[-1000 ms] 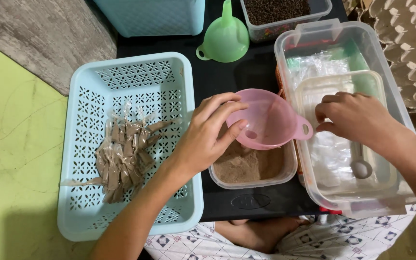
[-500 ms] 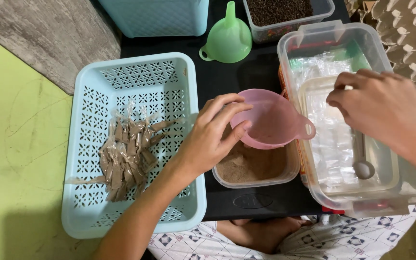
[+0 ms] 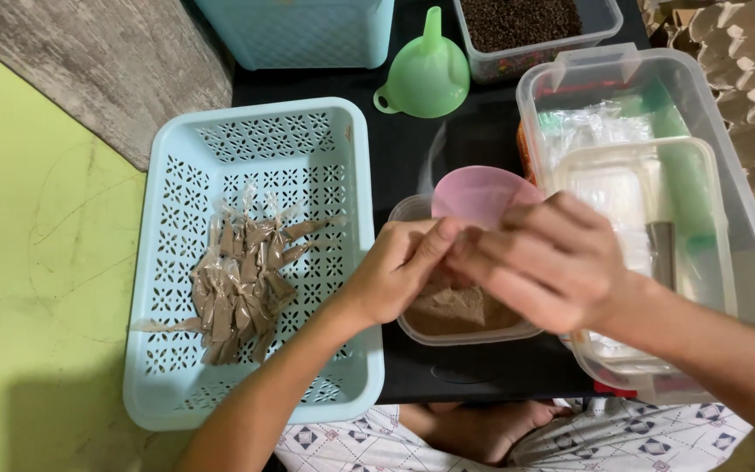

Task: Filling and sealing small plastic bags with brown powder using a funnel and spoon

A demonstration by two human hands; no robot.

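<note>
My left hand [image 3: 399,275] reaches over a clear tub of brown powder [image 3: 460,315], its fingertips at the lower rim of a pink funnel [image 3: 478,194] held above the tub. My right hand [image 3: 548,262] is blurred. It sits right against the left fingertips, in front of the funnel. Whether it holds anything is hidden. To the left, a light blue basket [image 3: 176,175] holds a pile of small powder-filled plastic packets [image 3: 242,284].
A big clear plastic box [image 3: 744,218] with plastic bags and a smaller clear tub stands at the right. At the back are a green funnel [image 3: 430,74], a tub of dark grains [image 3: 526,22] and another blue basket [image 3: 299,35]. Egg trays [image 3: 736,79] lie far right.
My right hand has left the big clear box and moved left to meet my left hand at the pink funnel. The left hand and funnel stayed over the powder tub.
</note>
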